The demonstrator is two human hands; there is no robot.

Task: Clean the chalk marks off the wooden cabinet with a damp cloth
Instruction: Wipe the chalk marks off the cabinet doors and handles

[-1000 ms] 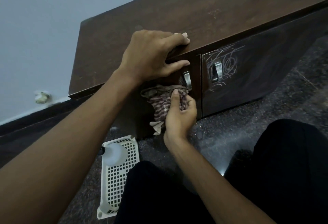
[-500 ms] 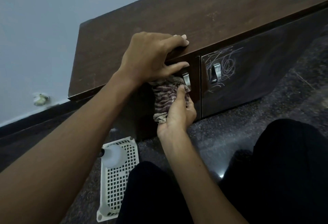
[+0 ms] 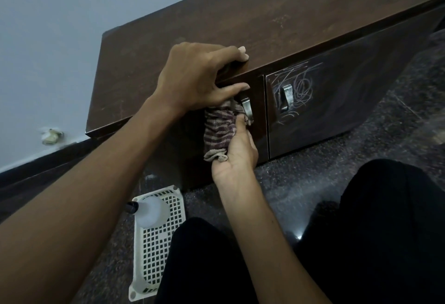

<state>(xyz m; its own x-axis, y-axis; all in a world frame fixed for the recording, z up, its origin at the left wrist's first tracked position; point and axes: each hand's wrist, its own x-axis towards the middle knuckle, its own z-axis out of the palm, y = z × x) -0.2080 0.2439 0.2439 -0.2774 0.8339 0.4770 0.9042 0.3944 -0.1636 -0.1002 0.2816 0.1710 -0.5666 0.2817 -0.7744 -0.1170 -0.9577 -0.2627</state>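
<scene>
A low dark wooden cabinet (image 3: pixel 240 19) stands against the wall. My left hand (image 3: pixel 192 77) grips its top front edge, fingers over the top and thumb under the lip. My right hand (image 3: pixel 237 152) presses a striped brown cloth (image 3: pixel 219 130) against the left door, just left of its metal handle (image 3: pixel 246 108). White chalk scribbles (image 3: pixel 298 86) cover the right door around its metal handle (image 3: pixel 286 97). The part of the left door under the cloth is hidden.
A white plastic basket (image 3: pixel 156 243) lies on the speckled dark floor (image 3: pixel 313 171) at the cabinet's foot, with a white bottle (image 3: pixel 150 211) in it. My knees in black trousers (image 3: pixel 373 231) fill the lower right. A grey wall (image 3: pixel 48 38) runs behind.
My right hand has slid the cloth up the left door toward the handle and turned it upright. My left hand has stayed on the cabinet's edge.
</scene>
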